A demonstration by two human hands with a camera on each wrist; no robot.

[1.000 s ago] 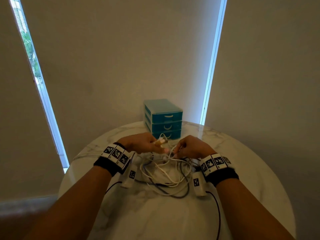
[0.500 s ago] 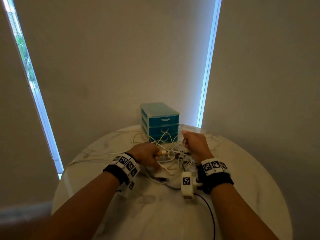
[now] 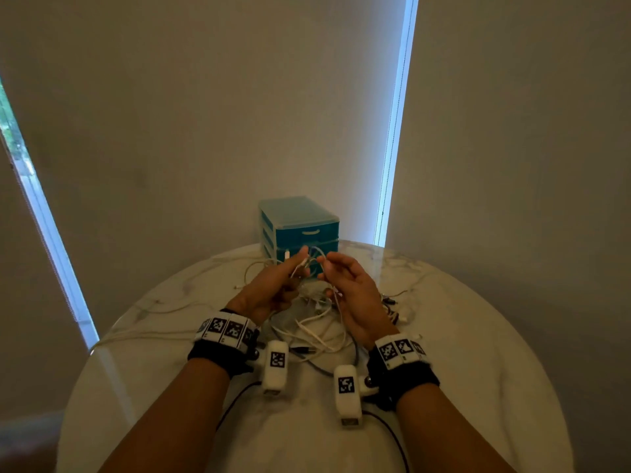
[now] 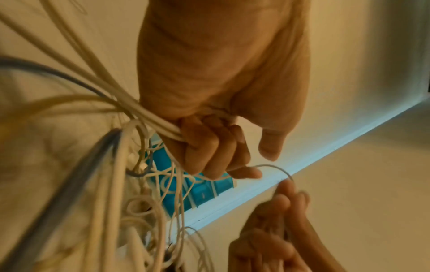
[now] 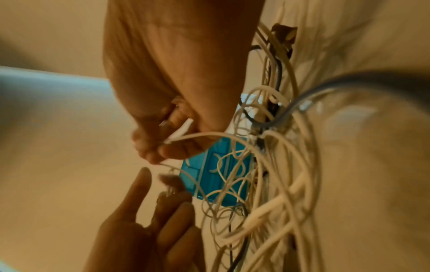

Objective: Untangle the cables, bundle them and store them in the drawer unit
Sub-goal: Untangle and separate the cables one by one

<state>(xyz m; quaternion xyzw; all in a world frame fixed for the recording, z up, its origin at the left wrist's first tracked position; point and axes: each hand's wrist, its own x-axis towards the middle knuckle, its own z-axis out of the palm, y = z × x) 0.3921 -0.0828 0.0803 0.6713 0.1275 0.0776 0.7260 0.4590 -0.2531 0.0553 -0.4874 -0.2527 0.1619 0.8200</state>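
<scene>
A tangle of white and grey cables [image 3: 314, 326] lies mid-table in front of the closed blue drawer unit [image 3: 304, 230]. Both hands are raised above it, close together. My left hand [image 3: 280, 288] grips a bunch of white cables [image 4: 149, 117], fingers [image 4: 209, 150] curled round them. My right hand [image 3: 348, 291] pinches a thin white cable by its plug end [image 5: 180, 131]. A thin loop [image 4: 274, 166] of it runs between the two hands. The strands hang from both hands down into the tangle [image 5: 279, 184].
The round marble table [image 3: 478, 370] stands against a wall, with the drawer unit at its far edge. One long white cable [image 3: 153, 336] trails to the left rim. Dark plugs [image 3: 389, 302] lie right of the tangle. Black wrist-camera leads [image 3: 392, 435] cross the near side.
Both hands have lifted off the tangle and come together in front of the drawer unit, pulling strands up. The right hand has turned palm inward.
</scene>
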